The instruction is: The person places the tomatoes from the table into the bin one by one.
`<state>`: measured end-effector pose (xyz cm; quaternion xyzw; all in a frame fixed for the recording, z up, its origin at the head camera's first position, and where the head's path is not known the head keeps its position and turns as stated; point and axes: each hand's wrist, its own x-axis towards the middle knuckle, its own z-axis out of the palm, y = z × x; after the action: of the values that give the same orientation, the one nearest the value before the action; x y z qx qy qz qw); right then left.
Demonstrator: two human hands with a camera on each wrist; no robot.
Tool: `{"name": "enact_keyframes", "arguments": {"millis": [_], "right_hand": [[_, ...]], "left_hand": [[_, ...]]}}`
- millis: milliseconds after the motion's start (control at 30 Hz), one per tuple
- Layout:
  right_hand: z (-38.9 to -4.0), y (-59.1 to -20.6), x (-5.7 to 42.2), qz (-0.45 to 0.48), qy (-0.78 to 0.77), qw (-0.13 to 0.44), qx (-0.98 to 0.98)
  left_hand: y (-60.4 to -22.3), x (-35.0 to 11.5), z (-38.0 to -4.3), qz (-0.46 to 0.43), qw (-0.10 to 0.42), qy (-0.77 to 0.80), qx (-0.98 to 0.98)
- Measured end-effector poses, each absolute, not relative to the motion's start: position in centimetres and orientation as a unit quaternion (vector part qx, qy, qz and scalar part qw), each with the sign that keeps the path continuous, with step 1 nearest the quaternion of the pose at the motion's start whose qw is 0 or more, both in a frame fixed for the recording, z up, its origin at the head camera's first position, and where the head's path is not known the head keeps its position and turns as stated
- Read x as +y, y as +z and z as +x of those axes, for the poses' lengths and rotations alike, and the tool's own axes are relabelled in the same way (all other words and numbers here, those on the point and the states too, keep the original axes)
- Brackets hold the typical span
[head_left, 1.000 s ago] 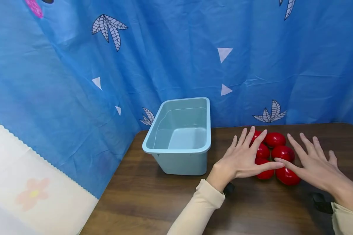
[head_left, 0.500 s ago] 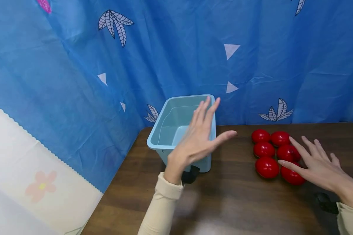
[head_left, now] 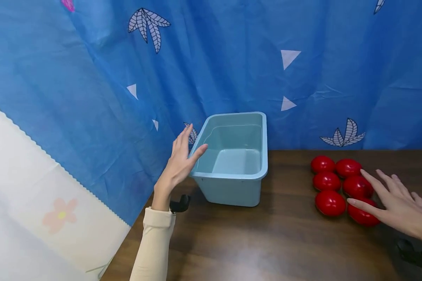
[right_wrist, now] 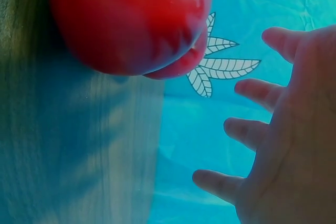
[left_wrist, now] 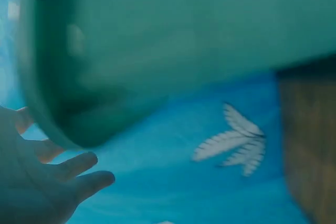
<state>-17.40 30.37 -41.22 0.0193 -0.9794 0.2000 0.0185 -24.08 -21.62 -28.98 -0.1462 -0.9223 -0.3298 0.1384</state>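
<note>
A light blue plastic bin [head_left: 232,191] stands on the table with its mouth up and nothing inside. My left hand [head_left: 177,166] is at the bin's left side, fingers extended and thumb apart, overlapping the left rim in the head view. In the left wrist view, its fingertips are right by the edge of the bin [left_wrist: 184,30]. Several shiny red, round, apple-like things [head_left: 330,203] sit in two rows on the right. Over their right side, my right hand [head_left: 399,203] hovers with fingers spread, holding nothing; the right wrist view shows a red one [right_wrist: 131,24] facing the palm.
Behind the brown wooden table [head_left: 253,242] hangs a blue curtain [head_left: 232,58] with leaf and triangle prints. A white cloth [head_left: 28,195] with a flower print lies at the left, along the table's edge. Bare tabletop separates the bin from the red things.
My left hand has moved left, from over the red things, across the bin, to its left side. The right hand has stayed beside the red things. The head view has shifted slightly.
</note>
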Motion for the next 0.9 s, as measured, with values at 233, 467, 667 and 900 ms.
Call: {"name": "enact_keyframes", "arguments": {"millis": [233,467,667,900], "right_hand": [[-15.8,-42.2,31.1,-0.014,0.193,0.043,-0.98],[-14.7,-41.7,31.5,-0.006,0.193,0.066,-0.979],[-13.4,-41.6,32.3,-0.005,0.184,0.091,-0.979],[-14.5,-40.9,31.2,0.046,0.188,0.031,-0.981]], "left_hand": [[-32.1,-22.5,-25.1,-0.153,0.085,-0.402,-0.898],[-34.0,-22.3,-25.5,-0.157,0.043,-0.448,-0.879],[-35.4,-22.8,-25.7,-0.16,0.029,-0.456,-0.875],[-35.2,-25.9,-24.4,-0.152,0.031,-0.483,-0.862]]}}
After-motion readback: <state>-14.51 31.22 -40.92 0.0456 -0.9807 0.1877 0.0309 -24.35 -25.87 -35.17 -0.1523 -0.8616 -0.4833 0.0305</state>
